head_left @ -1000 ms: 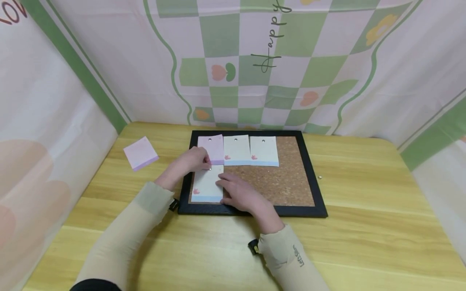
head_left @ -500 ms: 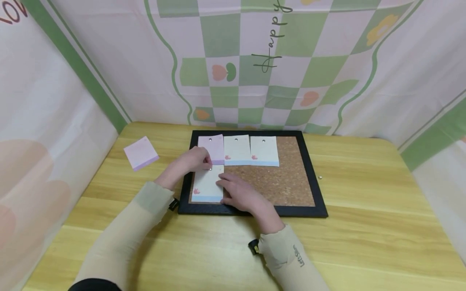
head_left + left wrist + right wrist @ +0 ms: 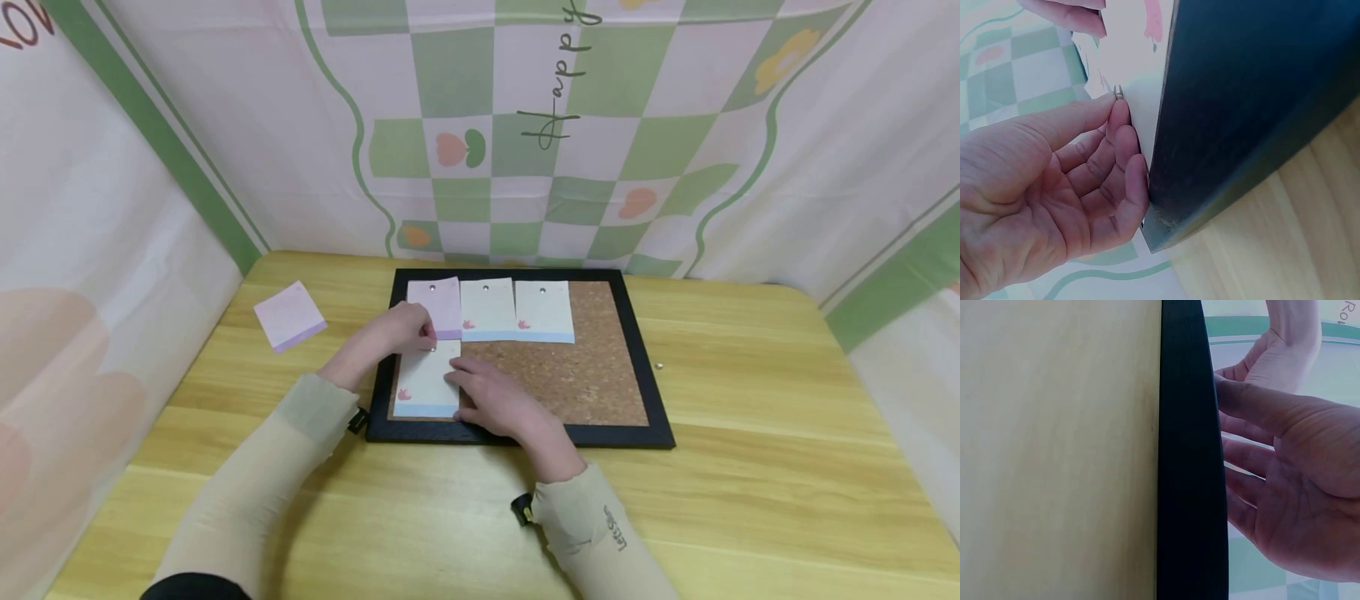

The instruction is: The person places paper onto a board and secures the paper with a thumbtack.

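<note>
My left hand point(image 3: 405, 329) pinches a small silver thumbtack point(image 3: 1119, 92) between thumb and forefinger. The tack meets the top of a white note with a blue bottom band point(image 3: 427, 383), which lies on the lower left of the cork board point(image 3: 555, 383). At that note's right edge, my right hand point(image 3: 498, 398) rests with its fingers spread, fingertips on the paper and board. Along the board's top, a pink note point(image 3: 442, 308) and two white notes, one in the middle point(image 3: 487, 310) and one on the right point(image 3: 545, 312), each carry a silver tack.
A loose pink note point(image 3: 290, 317) lies on the wooden table point(image 3: 750, 433) left of the board. Another silver tack point(image 3: 659, 366) sits just right of the board's black frame point(image 3: 637, 358). Behind the table hangs a patterned cloth point(image 3: 525, 167).
</note>
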{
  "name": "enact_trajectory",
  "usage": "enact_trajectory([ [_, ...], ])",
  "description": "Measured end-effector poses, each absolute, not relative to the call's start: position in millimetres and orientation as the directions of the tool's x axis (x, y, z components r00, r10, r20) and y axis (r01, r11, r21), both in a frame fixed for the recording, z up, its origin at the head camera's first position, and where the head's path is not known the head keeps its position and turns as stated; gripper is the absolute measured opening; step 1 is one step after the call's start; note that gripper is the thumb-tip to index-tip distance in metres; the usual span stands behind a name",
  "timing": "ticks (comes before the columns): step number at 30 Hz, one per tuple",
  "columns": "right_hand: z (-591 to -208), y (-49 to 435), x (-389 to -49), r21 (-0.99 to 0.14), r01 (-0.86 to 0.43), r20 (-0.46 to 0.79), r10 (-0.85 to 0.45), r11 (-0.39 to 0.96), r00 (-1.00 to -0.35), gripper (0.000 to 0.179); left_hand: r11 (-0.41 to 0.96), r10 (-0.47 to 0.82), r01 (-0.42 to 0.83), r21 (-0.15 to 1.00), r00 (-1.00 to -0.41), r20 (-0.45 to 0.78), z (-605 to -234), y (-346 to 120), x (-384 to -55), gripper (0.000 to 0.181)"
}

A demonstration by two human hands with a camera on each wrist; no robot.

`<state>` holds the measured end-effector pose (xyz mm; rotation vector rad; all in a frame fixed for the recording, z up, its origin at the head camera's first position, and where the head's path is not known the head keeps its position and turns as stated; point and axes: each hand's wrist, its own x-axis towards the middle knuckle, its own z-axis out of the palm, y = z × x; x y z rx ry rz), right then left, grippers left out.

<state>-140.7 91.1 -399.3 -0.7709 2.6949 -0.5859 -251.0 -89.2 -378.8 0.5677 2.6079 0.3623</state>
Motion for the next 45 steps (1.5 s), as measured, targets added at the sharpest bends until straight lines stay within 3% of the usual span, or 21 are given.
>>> enact_trajectory([
  [29, -396, 99, -142, -0.533, -0.402, -0.171, -0.56, 0.744, -0.81, 0.053, 0.861, 0.465, 0.326, 0.39, -0.815, -0.346, -381, -95, -252, 0.01],
  [38, -388, 125, -144, -0.57, -0.324, -0.211, -0.516, 0.755, -0.83, 0.057, 0.857, 0.47, 0.331, 0.396, -0.816, -0.336, -384, -96, -253, 0.012],
  [45, -384, 155, -142, -0.611, -0.299, -0.176, -0.494, 0.733, -0.852, 0.047, 0.852, 0.478, 0.336, 0.402, -0.814, -0.331, -385, -98, -253, 0.012],
])
